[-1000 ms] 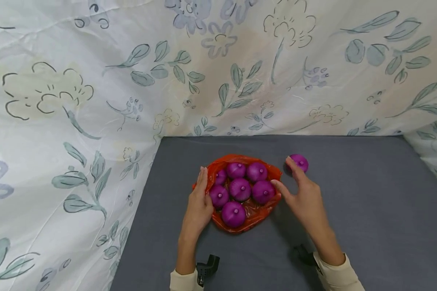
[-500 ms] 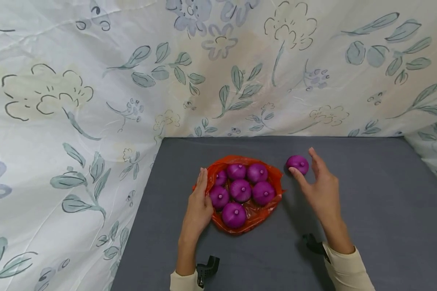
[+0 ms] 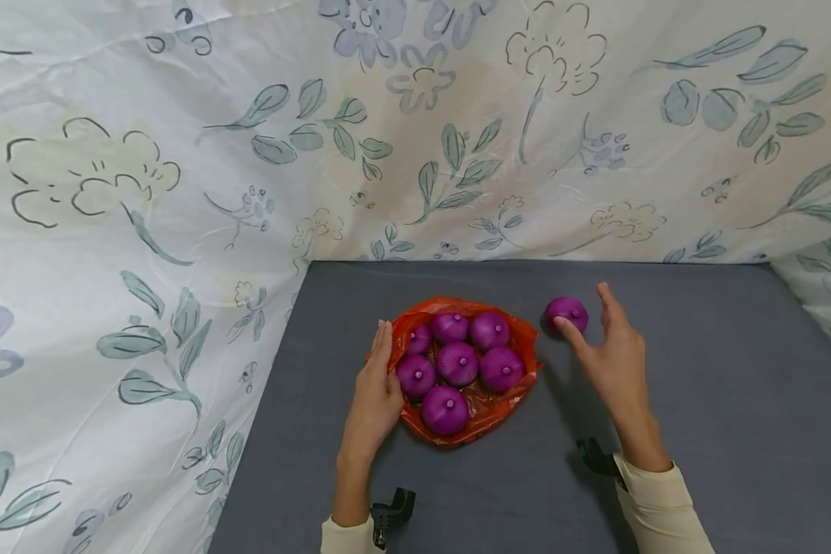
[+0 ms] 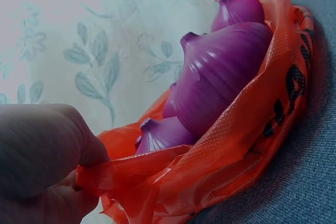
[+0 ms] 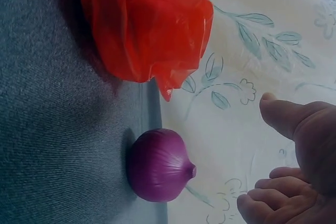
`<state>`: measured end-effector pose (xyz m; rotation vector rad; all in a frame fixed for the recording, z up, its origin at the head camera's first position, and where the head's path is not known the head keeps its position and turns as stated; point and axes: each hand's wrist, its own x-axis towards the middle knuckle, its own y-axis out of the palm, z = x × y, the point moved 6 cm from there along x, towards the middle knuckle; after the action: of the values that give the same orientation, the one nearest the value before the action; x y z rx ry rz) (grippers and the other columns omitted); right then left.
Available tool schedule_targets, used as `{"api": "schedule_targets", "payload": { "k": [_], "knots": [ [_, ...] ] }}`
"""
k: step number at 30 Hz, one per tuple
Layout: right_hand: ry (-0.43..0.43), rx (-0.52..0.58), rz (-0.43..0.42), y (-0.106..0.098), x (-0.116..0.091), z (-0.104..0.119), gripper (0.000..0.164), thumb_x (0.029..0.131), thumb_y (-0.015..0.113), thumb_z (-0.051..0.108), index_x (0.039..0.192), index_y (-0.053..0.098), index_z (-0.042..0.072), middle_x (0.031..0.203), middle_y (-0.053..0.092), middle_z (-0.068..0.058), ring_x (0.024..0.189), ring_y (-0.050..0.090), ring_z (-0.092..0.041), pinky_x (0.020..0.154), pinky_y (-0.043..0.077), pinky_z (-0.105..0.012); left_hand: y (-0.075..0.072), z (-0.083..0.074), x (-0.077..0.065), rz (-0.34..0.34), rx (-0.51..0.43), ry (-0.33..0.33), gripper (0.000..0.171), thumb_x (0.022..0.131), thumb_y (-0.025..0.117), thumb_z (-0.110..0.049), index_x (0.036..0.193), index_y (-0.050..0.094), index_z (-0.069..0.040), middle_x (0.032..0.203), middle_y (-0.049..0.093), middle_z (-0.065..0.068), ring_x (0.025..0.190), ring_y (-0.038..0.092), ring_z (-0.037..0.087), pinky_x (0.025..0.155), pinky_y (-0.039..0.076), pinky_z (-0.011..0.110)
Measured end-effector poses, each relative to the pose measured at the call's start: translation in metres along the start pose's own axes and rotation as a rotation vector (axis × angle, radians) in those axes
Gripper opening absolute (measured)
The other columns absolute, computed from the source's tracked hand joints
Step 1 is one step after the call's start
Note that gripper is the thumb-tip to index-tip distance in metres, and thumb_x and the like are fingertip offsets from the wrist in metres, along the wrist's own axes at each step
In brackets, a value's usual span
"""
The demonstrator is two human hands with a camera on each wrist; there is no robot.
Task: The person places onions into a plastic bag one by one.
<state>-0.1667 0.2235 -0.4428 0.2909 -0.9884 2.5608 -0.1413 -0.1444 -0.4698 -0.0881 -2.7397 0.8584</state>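
Note:
An orange-red plastic bag stands rolled open on the grey cloth, with several purple onions inside. At its left side my left hand pinches the bag's rim between thumb and fingers, as the left wrist view shows. One loose onion sits on the cloth to the right of the bag. Beside that onion is my right hand, thumb and fingers spread apart. In the right wrist view a gap shows between the hand and the loose onion.
A grey cloth covers the table. Floral white fabric hangs behind it and along the left side. Each wrist carries a black camera mount. Dark lettering marks the bag's side in the left wrist view.
My right hand has moved right, away from the bag's right rim, to beside the loose onion. The left hand keeps its place at the bag.

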Motion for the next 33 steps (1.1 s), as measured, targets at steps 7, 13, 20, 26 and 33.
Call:
{"api": "schedule_targets", "payload": {
  "k": [7, 13, 20, 26, 33],
  "knots": [
    [0.028, -0.042, 0.060, 0.008, 0.007, -0.011, 0.094, 0.096, 0.078, 0.044, 0.168, 0.030, 0.008, 0.166, 0.039, -0.022, 0.138, 0.051, -0.054, 0.106, 0.044, -0.070, -0.001, 0.001, 0.000, -0.014, -0.002, 0.016, 0.081, 0.100, 0.045, 0.014, 0.170, 0.020, -0.015, 0.176, 0.013, -0.009, 0.162, 0.012, 0.011, 0.127, 0.022, 0.041],
    [0.026, -0.064, 0.100, 0.016, 0.013, -0.023, 0.094, 0.097, 0.077, 0.043, 0.166, 0.029, 0.001, 0.165, 0.037, -0.028, 0.139, 0.047, -0.057, 0.107, 0.041, -0.071, -0.002, 0.000, 0.000, -0.021, 0.008, 0.025, 0.079, 0.099, 0.046, 0.015, 0.170, 0.022, -0.011, 0.176, 0.014, -0.006, 0.162, 0.013, 0.012, 0.126, 0.023, 0.040],
    [0.049, -0.096, 0.130, 0.023, 0.017, -0.033, 0.095, 0.097, 0.075, 0.046, 0.165, 0.029, -0.002, 0.163, 0.037, -0.031, 0.137, 0.046, -0.060, 0.107, 0.040, -0.072, -0.001, 0.002, 0.001, -0.015, 0.006, 0.018, 0.078, 0.099, 0.046, 0.015, 0.170, 0.022, -0.009, 0.176, 0.014, -0.007, 0.162, 0.013, 0.012, 0.126, 0.023, 0.041],
    [0.053, -0.115, 0.145, 0.029, 0.023, -0.039, 0.096, 0.096, 0.076, 0.047, 0.164, 0.031, -0.004, 0.158, 0.041, -0.036, 0.133, 0.048, -0.063, 0.108, 0.040, -0.072, -0.001, 0.004, 0.001, -0.015, 0.005, 0.013, 0.080, 0.100, 0.046, 0.014, 0.170, 0.021, -0.013, 0.176, 0.014, -0.007, 0.162, 0.013, 0.011, 0.126, 0.024, 0.042],
    [0.056, -0.123, 0.159, 0.036, 0.025, -0.047, 0.096, 0.095, 0.079, 0.045, 0.161, 0.032, -0.007, 0.155, 0.044, -0.039, 0.129, 0.051, -0.063, 0.106, 0.043, -0.072, -0.001, 0.005, 0.003, -0.009, 0.009, 0.011, 0.083, 0.099, 0.046, 0.015, 0.171, 0.018, -0.018, 0.176, 0.013, -0.008, 0.162, 0.013, 0.011, 0.126, 0.024, 0.041]
  ]
}}
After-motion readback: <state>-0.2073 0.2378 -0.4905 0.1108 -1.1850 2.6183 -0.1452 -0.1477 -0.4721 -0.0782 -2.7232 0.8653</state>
